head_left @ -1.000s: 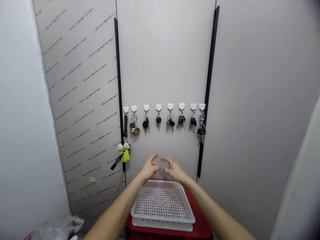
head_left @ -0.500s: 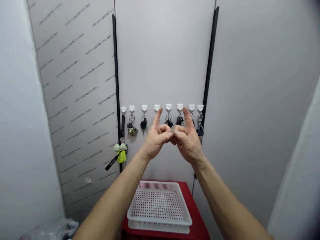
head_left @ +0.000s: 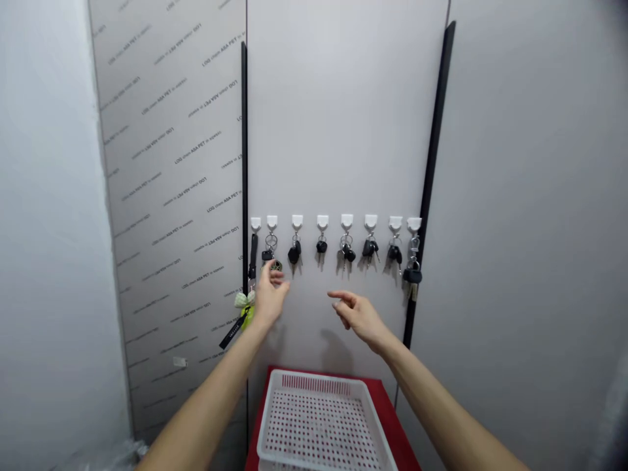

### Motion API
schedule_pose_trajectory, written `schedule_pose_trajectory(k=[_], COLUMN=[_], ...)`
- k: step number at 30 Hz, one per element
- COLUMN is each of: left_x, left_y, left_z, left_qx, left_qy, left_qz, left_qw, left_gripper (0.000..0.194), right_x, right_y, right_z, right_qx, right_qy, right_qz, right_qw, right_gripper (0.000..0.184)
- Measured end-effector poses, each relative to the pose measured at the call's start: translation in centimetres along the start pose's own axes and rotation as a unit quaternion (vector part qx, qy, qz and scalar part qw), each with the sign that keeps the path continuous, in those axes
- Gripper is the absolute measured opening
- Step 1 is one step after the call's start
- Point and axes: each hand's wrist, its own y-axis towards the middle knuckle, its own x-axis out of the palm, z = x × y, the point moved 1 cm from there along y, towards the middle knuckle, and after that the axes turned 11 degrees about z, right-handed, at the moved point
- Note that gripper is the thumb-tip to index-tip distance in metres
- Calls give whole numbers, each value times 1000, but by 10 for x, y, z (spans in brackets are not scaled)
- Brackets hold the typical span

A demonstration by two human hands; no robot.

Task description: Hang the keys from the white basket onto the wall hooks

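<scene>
Several white hooks run in a row across a grey panel, each with a set of keys hanging from it. My left hand reaches up just under the second set from the left, fingers loosely apart and touching or nearly touching its round charm. A long strap with a pale bow and yellow-green tag hangs from the leftmost hook, beside my left wrist. My right hand hovers lower, below the middle key sets, fingers partly spread and holding nothing.
A white perforated basket sits on a red surface below the hooks. Black vertical strips edge the panel. A printed film-covered board stands at the left, with crumpled plastic on the floor.
My hands were together in front of the middle hooks, fingers curled. They have parted and dropped: the left went left toward the second key set, the right lowered and opened.
</scene>
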Motion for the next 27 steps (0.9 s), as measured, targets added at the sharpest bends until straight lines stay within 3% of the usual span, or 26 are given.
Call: schedule_pose_trajectory(k=[2,4,7,10,12,20,24,27], left_x=[-15,-25,-30,-28,-27,-24,-15,-8], left_y=[19,35,54,64,68,98,102,103], left_z=[-2,-4,-13,-22,-21,10,5,2], left_qx=[55,69,15,-64,-89,-68,-43,-61], left_qy=[72,133,170,126,91,13,97,105], left_qz=[115,166,119,31,2,31,32,47], left_qw=[989,975,978,989,992,997,994,992], left_gripper=[46,43,38,22,18,21,21,21], right_x=[4,13,29,44,52,74,71,64], right_y=[7,16,31,48,60,85,89,95], right_z=[-5,-13,-28,-43,-53,-75,-80,-90], right_qx=[-4,-21,-58,-117,-146,-138,-166,-186], right_qy=[3,-3,-34,-93,-144,-318,-267,-205], right_qz=[26,43,63,113,149,193,195,197], right_qw=[1000,999,996,982,967,918,929,940], right_gripper=[27,26,26,31,34,26,25,27])
